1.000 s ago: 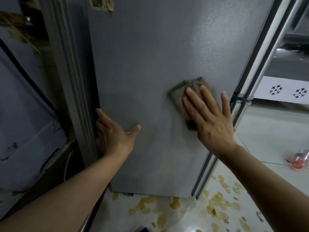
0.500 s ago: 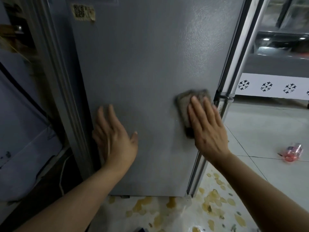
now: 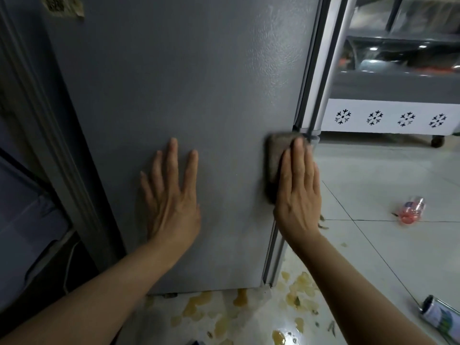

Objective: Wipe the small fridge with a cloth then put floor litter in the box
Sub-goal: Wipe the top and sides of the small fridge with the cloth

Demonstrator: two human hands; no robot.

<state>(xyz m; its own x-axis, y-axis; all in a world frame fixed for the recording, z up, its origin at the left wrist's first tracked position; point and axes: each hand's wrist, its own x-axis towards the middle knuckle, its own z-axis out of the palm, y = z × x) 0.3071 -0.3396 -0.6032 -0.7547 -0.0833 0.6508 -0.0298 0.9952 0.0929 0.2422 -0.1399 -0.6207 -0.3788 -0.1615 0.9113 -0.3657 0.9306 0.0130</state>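
Wiping is judged to be the step in hand in the head view: the cloth point(image 3: 276, 158) is pressed flat against the grey side of the small fridge point(image 3: 186, 83) under the straight fingers of the right hand point(image 3: 298, 192), close to the panel's front edge, while the left hand point(image 3: 171, 195) is laid flat and empty on the panel beside it. Litter is seen on the floor to the right of the right hand, a plastic bottle point(image 3: 412, 210) and, nearer, a can point(image 3: 440, 319); no box is seen, so one must be found once the panel is covered.
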